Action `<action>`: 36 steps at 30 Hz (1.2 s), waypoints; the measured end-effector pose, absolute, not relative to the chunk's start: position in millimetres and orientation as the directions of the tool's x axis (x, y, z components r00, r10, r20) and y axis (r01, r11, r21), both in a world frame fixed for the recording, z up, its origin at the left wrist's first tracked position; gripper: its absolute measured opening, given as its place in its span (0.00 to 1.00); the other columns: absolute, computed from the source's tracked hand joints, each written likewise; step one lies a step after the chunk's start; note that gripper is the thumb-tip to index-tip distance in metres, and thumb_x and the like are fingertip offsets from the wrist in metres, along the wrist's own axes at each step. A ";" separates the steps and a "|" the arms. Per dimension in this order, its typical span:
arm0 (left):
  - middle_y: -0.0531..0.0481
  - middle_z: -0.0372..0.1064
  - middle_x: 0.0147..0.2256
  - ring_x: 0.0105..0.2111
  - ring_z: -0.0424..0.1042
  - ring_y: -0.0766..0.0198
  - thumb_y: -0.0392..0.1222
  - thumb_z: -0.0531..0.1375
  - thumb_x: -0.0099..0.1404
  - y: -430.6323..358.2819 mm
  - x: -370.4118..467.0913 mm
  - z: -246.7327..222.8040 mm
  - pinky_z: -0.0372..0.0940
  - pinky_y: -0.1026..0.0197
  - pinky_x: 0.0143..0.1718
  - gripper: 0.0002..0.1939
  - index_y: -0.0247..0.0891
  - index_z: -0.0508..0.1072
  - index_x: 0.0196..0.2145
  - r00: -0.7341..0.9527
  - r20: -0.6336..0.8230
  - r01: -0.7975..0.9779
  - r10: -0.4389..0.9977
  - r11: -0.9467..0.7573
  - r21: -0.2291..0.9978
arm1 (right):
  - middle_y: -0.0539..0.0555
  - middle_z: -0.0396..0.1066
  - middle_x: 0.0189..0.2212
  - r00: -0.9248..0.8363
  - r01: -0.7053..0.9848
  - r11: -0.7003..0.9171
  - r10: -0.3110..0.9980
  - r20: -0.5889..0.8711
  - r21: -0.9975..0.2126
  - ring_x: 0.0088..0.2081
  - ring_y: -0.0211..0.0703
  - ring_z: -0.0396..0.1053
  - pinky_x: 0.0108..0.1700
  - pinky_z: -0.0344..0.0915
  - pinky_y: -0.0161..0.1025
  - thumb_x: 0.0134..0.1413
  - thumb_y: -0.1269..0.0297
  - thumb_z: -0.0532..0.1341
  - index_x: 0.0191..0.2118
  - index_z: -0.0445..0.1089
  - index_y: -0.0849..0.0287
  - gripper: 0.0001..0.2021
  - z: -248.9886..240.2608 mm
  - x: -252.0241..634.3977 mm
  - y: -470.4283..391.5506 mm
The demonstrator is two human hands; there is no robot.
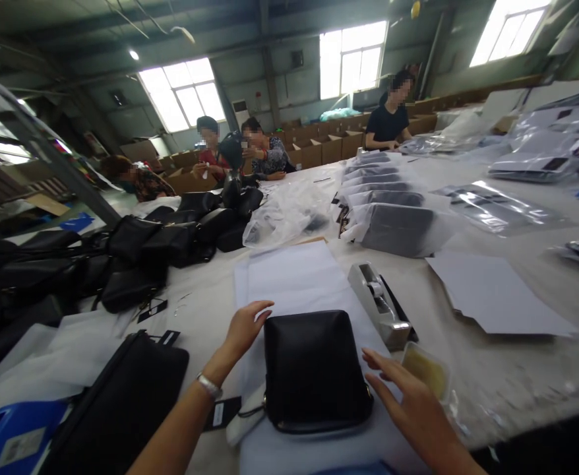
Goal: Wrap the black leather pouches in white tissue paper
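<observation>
A black leather bag (314, 373) lies flat on white tissue sheets (289, 274) right in front of me. My left hand (247, 328) is at the bag's upper left corner, its fingers stretched out and holding nothing. To the right of the bag, my right hand (401, 389) hovers with fingers apart, close to the bag's edge. From the bag's lower left side a black hang tag (221, 413) sticks out on a cord. Just beyond my right hand stand a grey tape dispenser (381, 307) and a small clear dish with a yellow sponge (424, 371).
Many black bags (136, 244) are heaped at the left. A row of wrapped bags (393, 227) stands at the back centre. White card sheets (502, 293) and clear plastic bags (507, 204) lie right. A blue container (20, 432) is near left. Several people work across the table.
</observation>
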State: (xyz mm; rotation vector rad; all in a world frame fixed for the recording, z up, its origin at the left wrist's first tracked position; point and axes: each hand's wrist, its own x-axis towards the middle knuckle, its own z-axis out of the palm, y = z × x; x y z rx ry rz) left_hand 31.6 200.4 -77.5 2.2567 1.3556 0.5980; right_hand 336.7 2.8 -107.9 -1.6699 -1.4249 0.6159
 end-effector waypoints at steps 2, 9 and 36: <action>0.49 0.75 0.49 0.50 0.73 0.57 0.47 0.58 0.68 234.2 44.9 -85.2 0.64 0.57 0.55 0.13 0.45 0.78 0.46 0.534 0.107 0.677 0.839 -0.500 0.540 | 0.53 0.76 0.50 0.170 0.613 0.078 0.959 0.229 -0.786 0.49 0.52 0.75 0.54 0.72 0.49 0.60 0.54 0.60 0.54 0.73 0.48 0.18 -108.5 334.9 6.5; 0.46 0.75 0.47 0.47 0.73 0.54 0.46 0.71 0.54 292.7 68.9 -122.2 0.67 0.56 0.49 0.20 0.43 0.78 0.44 0.670 0.049 0.659 0.741 -0.624 0.420 | 0.50 0.76 0.49 0.034 0.781 0.219 0.920 0.390 -0.585 0.48 0.45 0.76 0.50 0.74 0.38 0.64 0.58 0.58 0.55 0.71 0.49 0.15 -118.9 346.6 16.0; 0.49 0.76 0.48 0.48 0.75 0.58 0.34 0.56 0.70 107.4 29.6 -48.4 0.70 0.55 0.47 0.07 0.41 0.73 0.42 0.634 0.530 0.623 0.564 -0.778 0.082 | 0.52 0.67 0.60 -0.279 0.841 0.500 0.729 0.625 -0.208 0.65 0.56 0.55 0.68 0.38 0.67 0.63 0.73 0.58 0.56 0.69 0.51 0.18 -61.1 310.3 59.6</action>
